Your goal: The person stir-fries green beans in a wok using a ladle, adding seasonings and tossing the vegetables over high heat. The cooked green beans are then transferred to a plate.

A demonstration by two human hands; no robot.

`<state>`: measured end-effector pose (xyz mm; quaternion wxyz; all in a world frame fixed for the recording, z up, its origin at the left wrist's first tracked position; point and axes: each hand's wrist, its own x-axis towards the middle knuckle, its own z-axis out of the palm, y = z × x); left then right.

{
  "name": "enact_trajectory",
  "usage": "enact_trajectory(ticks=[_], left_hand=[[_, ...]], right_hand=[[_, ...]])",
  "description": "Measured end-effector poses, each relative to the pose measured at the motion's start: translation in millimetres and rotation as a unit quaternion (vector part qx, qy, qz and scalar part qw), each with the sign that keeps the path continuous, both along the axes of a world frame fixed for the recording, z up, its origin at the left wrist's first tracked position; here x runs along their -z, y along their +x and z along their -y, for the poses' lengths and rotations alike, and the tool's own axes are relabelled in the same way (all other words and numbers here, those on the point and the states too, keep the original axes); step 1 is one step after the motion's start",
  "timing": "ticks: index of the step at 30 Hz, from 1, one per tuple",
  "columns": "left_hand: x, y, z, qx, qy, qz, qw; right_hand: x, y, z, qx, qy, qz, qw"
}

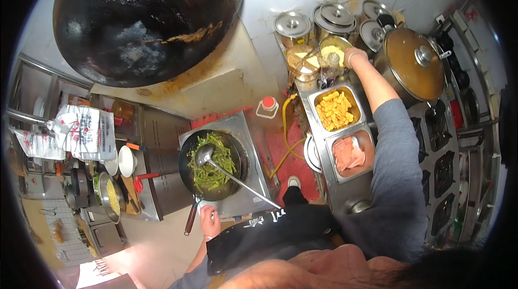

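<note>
My right hand (356,57) is stretched out to the rim of a round metal container (335,48) with pale yellow contents; its fingertips are hidden, so the grip is unclear. Beside that container stands a tub (303,63) with white and yellow contents and a utensil handle across it. My left hand (210,220) is at the stove's front edge with curled fingers, close to the wooden wok handle (191,219). On the stove (247,143), a wok (184,175) holds green beans (216,169). A steel ladle (205,154) rests in it, its long handle reaching toward my apron.
A large blackened wok (149,26) stands against the wall. Steel pans of yellow fried pieces (339,111) and pink slices (349,154) sit at right, near a big lidded pot (412,64). A yellow hose (285,121) and plastic jug (267,113) are beyond the stove.
</note>
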<state>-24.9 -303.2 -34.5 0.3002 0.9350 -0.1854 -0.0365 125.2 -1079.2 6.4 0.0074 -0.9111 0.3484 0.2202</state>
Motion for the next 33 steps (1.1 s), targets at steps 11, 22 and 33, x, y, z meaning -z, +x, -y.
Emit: enact_trajectory(ticks=[11,22,33], left_hand=[[-4,-4,10,-0.008,-0.023,0.011,1.000],[-33,110,178,0.105,-0.151,-0.034,0.982],[58,270,508,0.096,-0.183,-0.422,0.883]], right_hand=[[-28,-1,-10,0.108,-0.043,0.282,0.952],[-57,106,-47,-0.240,0.069,-0.002,0.968],[-25,133,-70,-0.272,-0.020,-0.031,0.962]])
